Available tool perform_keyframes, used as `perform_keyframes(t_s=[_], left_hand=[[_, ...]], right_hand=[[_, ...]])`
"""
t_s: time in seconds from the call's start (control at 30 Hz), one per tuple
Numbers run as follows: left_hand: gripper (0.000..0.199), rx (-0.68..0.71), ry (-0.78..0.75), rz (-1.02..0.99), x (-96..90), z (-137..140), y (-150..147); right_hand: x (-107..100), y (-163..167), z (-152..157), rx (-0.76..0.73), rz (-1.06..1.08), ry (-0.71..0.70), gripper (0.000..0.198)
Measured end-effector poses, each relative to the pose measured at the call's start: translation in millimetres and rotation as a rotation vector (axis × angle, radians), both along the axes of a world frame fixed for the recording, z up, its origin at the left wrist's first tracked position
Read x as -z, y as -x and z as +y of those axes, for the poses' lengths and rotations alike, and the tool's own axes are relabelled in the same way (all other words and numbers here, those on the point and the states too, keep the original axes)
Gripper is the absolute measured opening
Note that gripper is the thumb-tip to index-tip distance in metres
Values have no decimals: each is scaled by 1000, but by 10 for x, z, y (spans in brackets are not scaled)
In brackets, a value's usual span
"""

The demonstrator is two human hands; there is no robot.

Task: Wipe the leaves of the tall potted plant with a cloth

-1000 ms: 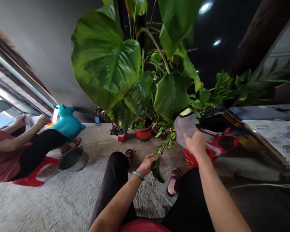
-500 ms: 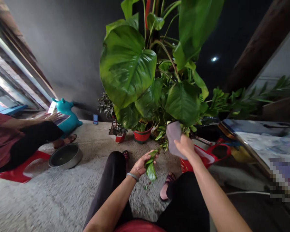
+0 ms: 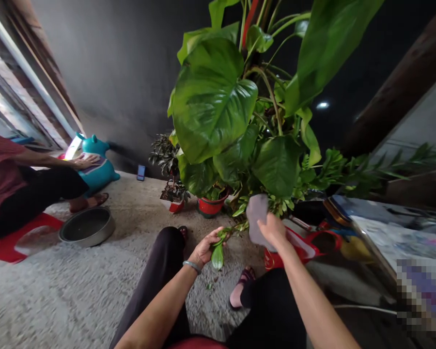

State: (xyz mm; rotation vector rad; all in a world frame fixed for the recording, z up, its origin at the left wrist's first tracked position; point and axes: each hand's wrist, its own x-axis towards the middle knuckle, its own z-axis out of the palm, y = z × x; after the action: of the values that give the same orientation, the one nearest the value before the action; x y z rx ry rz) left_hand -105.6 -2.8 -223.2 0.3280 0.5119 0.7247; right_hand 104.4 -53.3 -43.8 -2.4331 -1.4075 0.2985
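Left hand (image 3: 205, 247) is gripping a leafy stem (image 3: 218, 257) narrowly, fingers curling around it, one broad leaf hanging below the fingers. Stem is running from that hand up and right toward the grey cloth (image 3: 257, 220); can't tell whether the two are touching. Right hand (image 3: 274, 230) is clutching the cloth, fingers closing on its right side; cloth is blurring, so its exact shape isn't reading. Both hands are working in front of the knees, well apart from each other, cloth sitting higher than the leaf. A bangle (image 3: 192, 266) is circling the left wrist. Red container (image 3: 272, 260) is standing on the floor just below the right hand. Red pot (image 3: 210, 207) is standing beyond the hands, under the big-leaved plant (image 3: 216, 102), with a smaller potted plant (image 3: 173, 194) beside it on the left. Phone (image 3: 141, 172) is leaning upright near the wall. Far left, another person in a red top is sitting on a red stool (image 3: 7, 242), a hand (image 3: 87, 162) resting by a turquoise toy animal (image 3: 101, 177); grey basin (image 3: 107, 232) is lying on the floor nearby.
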Motion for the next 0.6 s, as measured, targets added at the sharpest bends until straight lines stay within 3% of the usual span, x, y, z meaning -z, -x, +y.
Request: perform_keyframes(t_s=[0.1,0.2,0.27,0.33,0.43,0.53,0.6], left_hand=[[48,-2,-6,29,92,45,-1],[45,10,-31,34,112,63,-10],[50,17,-38,20,86,58,-11],[53,16,-32,9,52,50,-7],[52,13,-13,5,43,47,9],[52,18,-5,11,115,49,24],[48,10,-1,17,186,44,23]], right_hand=[[74,341,-257,-254,110,26,20],[-210,313,-371,-461,244,-189,33],[-448,103,-259,-374,179,-367,37],[-555,-110,-54,-135,7,-349,38],[-349,-151,172,54,-107,-100,33],[80,183,79,-92,-43,18,17],[256,439,-100,-257,24,40,15]])
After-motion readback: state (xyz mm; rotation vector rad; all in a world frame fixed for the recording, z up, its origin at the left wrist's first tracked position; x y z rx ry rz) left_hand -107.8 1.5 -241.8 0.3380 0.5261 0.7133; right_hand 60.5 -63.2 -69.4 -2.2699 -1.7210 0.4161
